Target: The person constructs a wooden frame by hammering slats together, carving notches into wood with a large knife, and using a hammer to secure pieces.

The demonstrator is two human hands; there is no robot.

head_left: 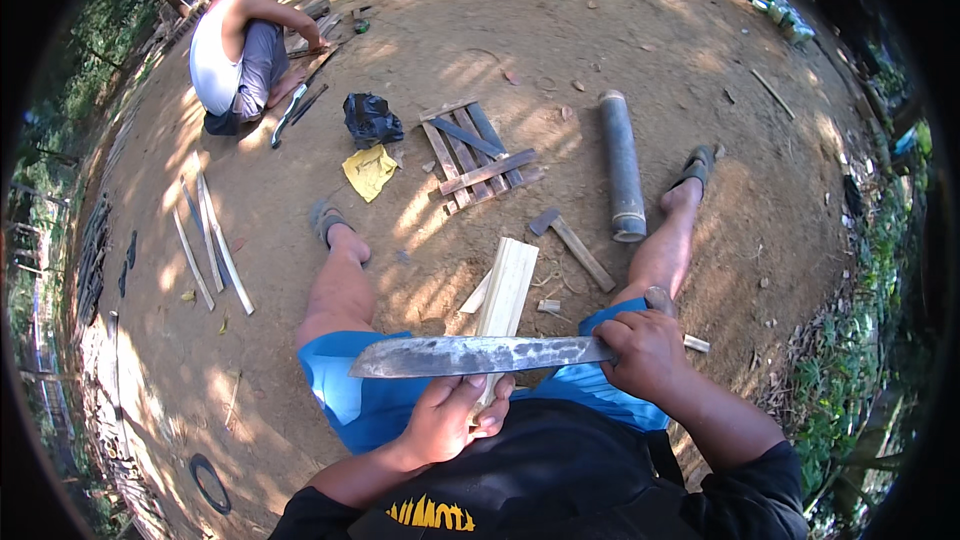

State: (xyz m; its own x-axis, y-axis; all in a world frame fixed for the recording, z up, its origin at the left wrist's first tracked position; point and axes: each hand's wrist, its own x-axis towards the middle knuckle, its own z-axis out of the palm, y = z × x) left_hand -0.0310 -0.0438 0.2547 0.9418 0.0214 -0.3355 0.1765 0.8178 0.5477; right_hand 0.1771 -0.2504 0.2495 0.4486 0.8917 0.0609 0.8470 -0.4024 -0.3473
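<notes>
Pinching pale wood (pixel 508 290): left fingers (pixel 463 398); right fingers (pixel 628 338) wrapping machete handle (pixel 659 300); black bag (pixel 371 120) ahead, contents hidden.

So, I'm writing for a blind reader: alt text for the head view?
A person's right hand grips a machete, its blade across a pale wood piece in the left hand. Beyond, an axe, a slatted wooden frame and a dark tube lie on dirt; another person crouches farther off.

I'm outdoors in a dirt yard (pixel 460 10), a rough open-air workplace: sun-dappled bare earth (pixel 690 50) around me, greenery (pixel 830 375) along the right, an axe (pixel 582 252) and slatted wooden frame (pixel 488 172) lying in front.
</notes>
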